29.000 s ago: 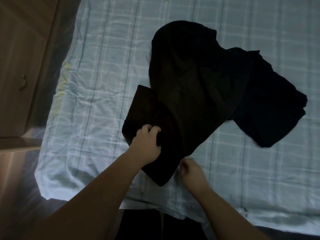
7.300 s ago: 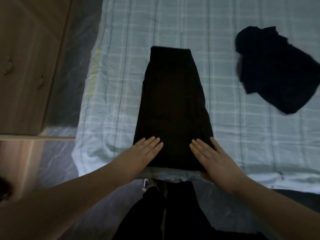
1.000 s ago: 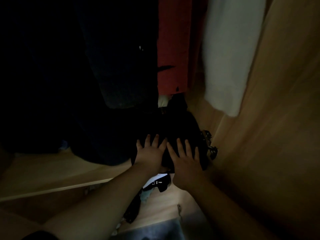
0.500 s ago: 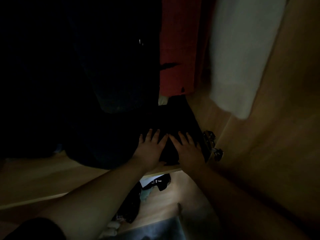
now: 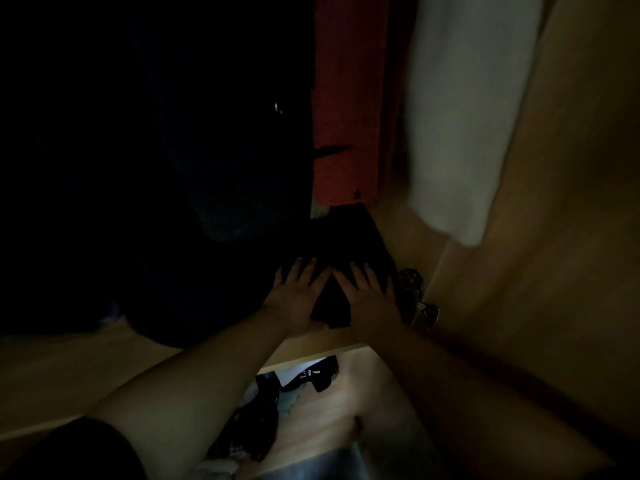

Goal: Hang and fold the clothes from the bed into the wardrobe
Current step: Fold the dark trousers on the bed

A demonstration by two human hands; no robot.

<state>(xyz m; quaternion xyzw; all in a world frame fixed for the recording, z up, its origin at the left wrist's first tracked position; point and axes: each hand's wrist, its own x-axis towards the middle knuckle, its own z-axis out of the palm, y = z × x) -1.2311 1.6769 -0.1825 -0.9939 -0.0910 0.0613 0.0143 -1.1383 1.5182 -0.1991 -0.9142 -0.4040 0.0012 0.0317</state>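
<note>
The scene is a dim wardrobe interior with a pale wooden shelf beneath hanging garments: a red one and a white one. The folded black garment lies on the shelf at its right end, close to the wardrobe side panel. Its long axis runs away from the person, into the wardrobe. Left hand and right hand rest flat on its near end, fingers straight and spread, gripping nothing. Both hands are equally near. Judgement: any further push runs straight inward.
</note>
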